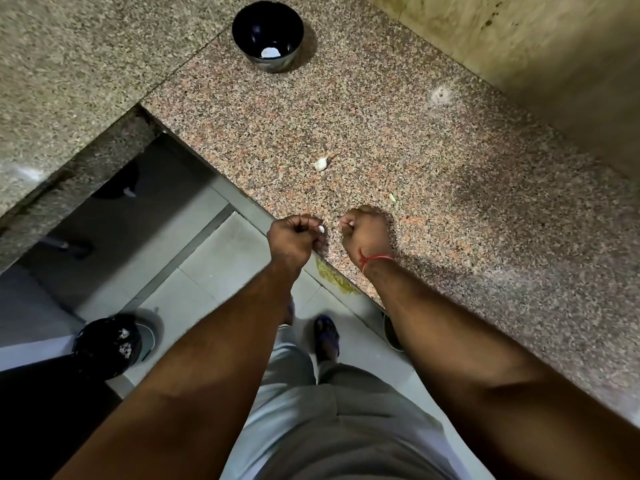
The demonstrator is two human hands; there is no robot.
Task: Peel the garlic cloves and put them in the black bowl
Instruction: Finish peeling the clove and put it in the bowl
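At the counter's edge, left hand (294, 237) pinches a white garlic clove (321, 230) — right hand (363, 233) curled, contents unclear.

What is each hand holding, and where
Left hand pinches a garlic clove at its near end. Right hand pinches something small and white, perhaps peel.

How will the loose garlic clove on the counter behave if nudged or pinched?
The garlic clove is small, so probably very light and easy to flick away. Its rounded body with a tapered tip suggests it would rock or roll in a curve. Its skin looks still on, likely papery and apt to slip on the polished counter.
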